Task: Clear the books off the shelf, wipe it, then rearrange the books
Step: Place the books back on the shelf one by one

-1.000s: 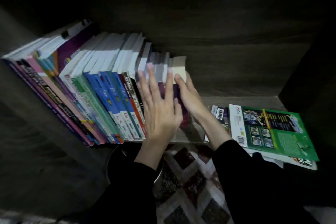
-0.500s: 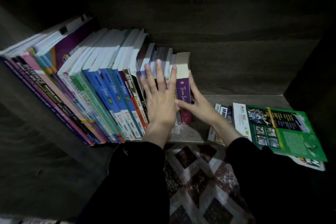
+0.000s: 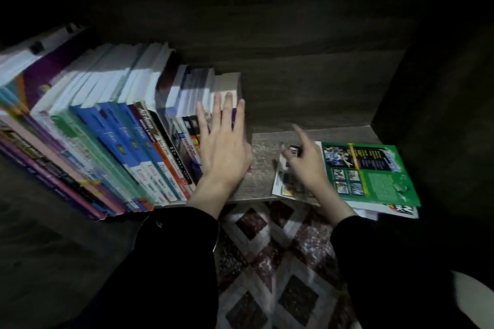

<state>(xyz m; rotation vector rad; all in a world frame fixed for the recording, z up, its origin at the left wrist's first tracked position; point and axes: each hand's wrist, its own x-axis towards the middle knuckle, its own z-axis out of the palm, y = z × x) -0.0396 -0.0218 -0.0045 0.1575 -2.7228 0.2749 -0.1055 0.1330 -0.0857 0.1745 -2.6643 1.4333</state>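
We see the left hand [image 3: 224, 147] flat, fingers straight, hiding the end books [image 3: 192, 93]; the right hand [image 3: 307, 168] blurs over magazines [image 3: 374, 176], so we cannot tell its grip.

Left hand [image 3: 223, 148] flat, fingers straight; right hand [image 3: 306, 167] loose, forefinger out

Three blue spines [image 3: 124, 139] read "Fokus", two with "Kimia" printed lower down. A dark spine [image 3: 146, 121] beside them appears to read "Ace Ahead". Lettering on the green magazine [image 3: 374, 171] is too blurred to read.
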